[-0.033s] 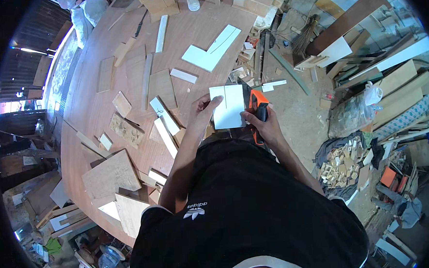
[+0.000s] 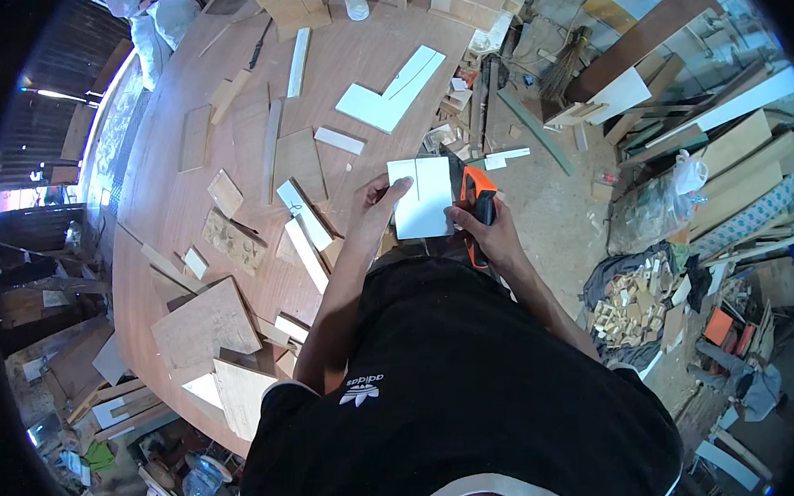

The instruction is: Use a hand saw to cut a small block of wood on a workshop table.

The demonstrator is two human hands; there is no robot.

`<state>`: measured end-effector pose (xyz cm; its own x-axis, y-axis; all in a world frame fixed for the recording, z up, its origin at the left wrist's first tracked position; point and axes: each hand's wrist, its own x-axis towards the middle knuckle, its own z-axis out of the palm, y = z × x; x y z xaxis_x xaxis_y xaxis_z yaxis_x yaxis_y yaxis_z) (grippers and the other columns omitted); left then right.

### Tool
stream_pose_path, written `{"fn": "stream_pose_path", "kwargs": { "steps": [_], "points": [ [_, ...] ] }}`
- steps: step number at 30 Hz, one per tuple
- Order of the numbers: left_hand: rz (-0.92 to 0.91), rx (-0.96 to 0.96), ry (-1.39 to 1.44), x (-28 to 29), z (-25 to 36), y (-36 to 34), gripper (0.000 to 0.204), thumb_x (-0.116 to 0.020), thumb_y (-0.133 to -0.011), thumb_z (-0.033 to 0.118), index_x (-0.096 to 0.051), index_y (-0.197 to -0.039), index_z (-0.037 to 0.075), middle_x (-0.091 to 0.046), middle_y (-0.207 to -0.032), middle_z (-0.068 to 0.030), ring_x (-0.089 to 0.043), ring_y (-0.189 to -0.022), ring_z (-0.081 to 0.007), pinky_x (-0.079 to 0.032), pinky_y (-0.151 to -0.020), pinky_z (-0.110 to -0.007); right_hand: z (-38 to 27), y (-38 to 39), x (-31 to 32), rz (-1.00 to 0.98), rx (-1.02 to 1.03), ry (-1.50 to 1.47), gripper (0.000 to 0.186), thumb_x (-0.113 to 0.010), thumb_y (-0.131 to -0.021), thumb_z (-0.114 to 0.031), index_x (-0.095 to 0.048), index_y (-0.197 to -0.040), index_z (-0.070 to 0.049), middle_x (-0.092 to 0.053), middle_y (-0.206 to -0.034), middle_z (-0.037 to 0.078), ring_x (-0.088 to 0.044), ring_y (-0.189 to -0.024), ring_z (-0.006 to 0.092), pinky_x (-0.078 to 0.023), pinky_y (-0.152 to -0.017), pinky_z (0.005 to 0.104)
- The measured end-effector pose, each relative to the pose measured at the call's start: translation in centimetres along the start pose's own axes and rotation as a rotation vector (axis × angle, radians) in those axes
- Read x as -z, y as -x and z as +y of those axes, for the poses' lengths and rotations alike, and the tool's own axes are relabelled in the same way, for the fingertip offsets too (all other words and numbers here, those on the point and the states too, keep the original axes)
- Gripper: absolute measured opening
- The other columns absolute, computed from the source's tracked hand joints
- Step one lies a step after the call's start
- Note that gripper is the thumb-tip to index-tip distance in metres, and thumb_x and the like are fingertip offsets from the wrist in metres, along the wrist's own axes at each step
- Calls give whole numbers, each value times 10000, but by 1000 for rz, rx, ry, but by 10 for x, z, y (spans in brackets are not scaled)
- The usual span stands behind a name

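A white rectangular board (image 2: 424, 212) with a dark pencil line down from its top edge is in front of my body. My left hand (image 2: 382, 193) grips its left side, thumb on the face and fingers curled behind. At the lower right edge, my right hand (image 2: 493, 232) presses its thumb to the board. That same hand has its fingers around an orange-and-black handle (image 2: 476, 186), shaped like a handsaw's; its blade is not visible. An L-shaped white piece (image 2: 391, 105) with a drawn line lies on the table beyond.
The brown wooden table (image 2: 225, 41) carries several board offcuts, including a plywood square (image 2: 208, 325) and a narrow white strip (image 2: 339, 140). To the right, a heap of small wood scraps (image 2: 635, 303) sits on the floor. Boards (image 2: 734, 176) lean farther right.
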<state>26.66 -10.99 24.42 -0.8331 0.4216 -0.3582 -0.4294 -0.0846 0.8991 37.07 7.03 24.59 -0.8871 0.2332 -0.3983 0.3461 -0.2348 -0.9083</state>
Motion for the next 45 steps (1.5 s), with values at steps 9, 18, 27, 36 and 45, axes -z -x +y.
{"fn": "stream_pose_path", "kwargs": {
  "steps": [9, 18, 27, 36, 45],
  "points": [
    [-27, 0, 6, -1, -1, -9, 295, -676, -891, 247, -684, -1044, -5, -676, -873, -18, -590, -771, -67, -453, -706, -225, -9, 1, -4, 39, -97, 0, 310, -723, -856, -165, -547, -1030, 22, -673, -936, 111, -661, -806, 156, -557, -679, 292],
    [-4, -4, 65, -3, 5, -10, 284, -674, -894, 242, -678, -1050, 5, -672, -900, -14, -588, -798, -71, -450, -729, -226, -13, -2, -12, 56, -18, -87, 291, -682, -880, -122, -491, -1056, 12, -651, -982, 130, -660, -805, 179, -603, -641, 327],
    [6, -4, 151, -2, 7, -9, 272, -661, -903, 223, -667, -1056, -2, -669, -918, -22, -596, -816, -78, -453, -740, -229, -12, -4, -15, 66, -21, -108, 326, -682, -881, -134, -474, -1084, 13, -638, -1043, 165, -664, -836, 203, -606, -632, 331],
    [11, -4, 133, -1, 7, -12, 271, -667, -895, 227, -668, -1041, -1, -666, -904, -21, -588, -803, -75, -448, -737, -225, -11, -6, -19, 61, 2, -108, 343, -697, -875, -160, -549, -1099, 53, -666, -975, 136, -669, -795, 176, -595, -623, 305],
    [3, -16, 146, -1, 5, -15, 273, -662, -897, 241, -670, -1020, -2, -665, -894, -23, -586, -785, -73, -448, -719, -227, -8, -10, -19, 86, -34, -134, 308, -691, -864, -90, -563, -1126, 7, -657, -974, 95, -660, -806, 164, -595, -580, 312]
  ]
}}
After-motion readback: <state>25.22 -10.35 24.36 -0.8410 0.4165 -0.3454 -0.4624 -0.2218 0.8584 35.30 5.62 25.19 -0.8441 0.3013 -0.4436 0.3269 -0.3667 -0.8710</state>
